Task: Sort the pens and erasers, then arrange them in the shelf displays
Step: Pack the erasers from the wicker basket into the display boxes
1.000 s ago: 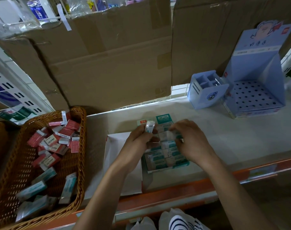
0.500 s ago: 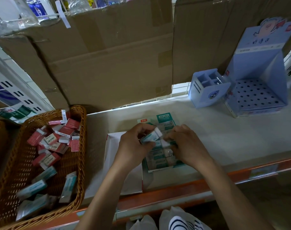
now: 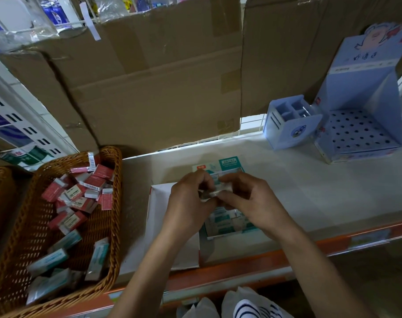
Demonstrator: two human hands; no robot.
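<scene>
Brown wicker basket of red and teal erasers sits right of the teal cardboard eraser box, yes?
No: the head view shows the brown wicker basket of red and teal erasers left of the teal cardboard eraser box, not right.

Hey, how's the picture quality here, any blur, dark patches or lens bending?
Head view: dim overall; motion blur smears the left hand, the right hand and the small packet they pinch; the wicker basket lies in shadow; the wide lens slants and bows the orange shelf edge.
</scene>
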